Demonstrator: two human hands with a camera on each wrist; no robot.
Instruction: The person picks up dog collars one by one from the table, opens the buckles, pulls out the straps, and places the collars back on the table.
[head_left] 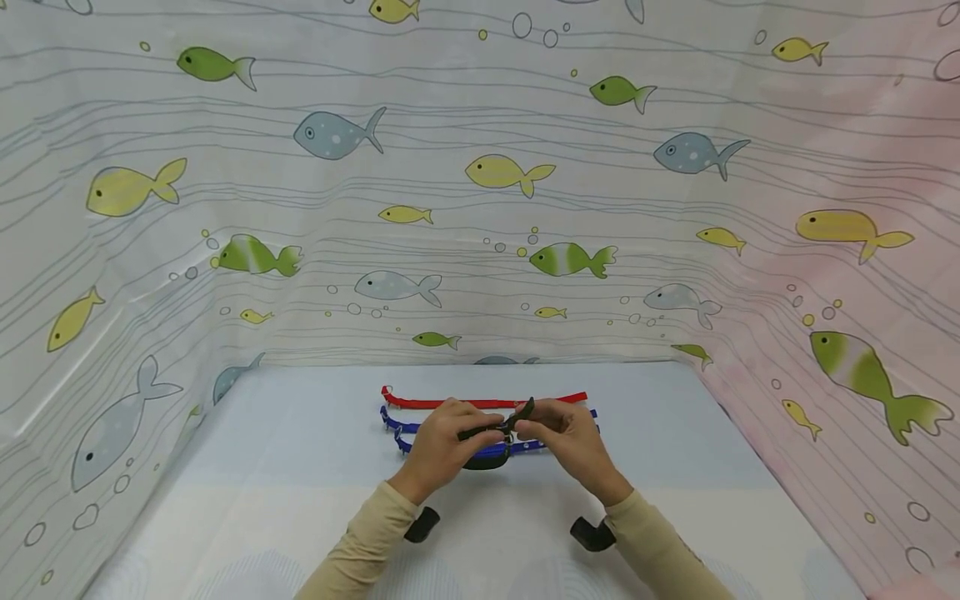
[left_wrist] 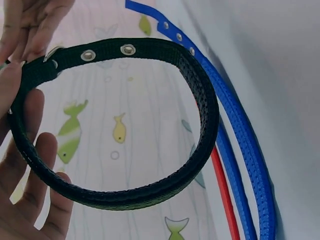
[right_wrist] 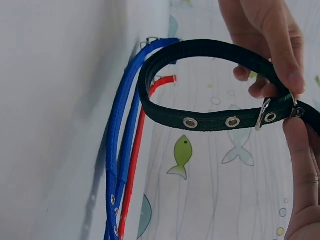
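A dark green, near-black collar [left_wrist: 212,105] with metal eyelets is bent into a closed loop between both hands, raised over the table. My left hand [head_left: 446,437] pinches it by the metal buckle [right_wrist: 295,107], with thumb and index finger on the strap and the other fingers spread along the loop in the left wrist view. My right hand [head_left: 573,433] pinches the strap's free end, which sticks up past the buckle. A metal D-ring [right_wrist: 262,114] hangs on the strap beside the buckle. The loop shows whole in the left wrist view.
Behind the hands, two blue collars [head_left: 405,428] and a red collar [head_left: 442,405] lie stretched side by side across the white table [head_left: 300,467]. Fish-patterned sheeting [head_left: 480,275] walls the table at the back and sides. Black pieces [head_left: 592,533] sit beneath the wrists.
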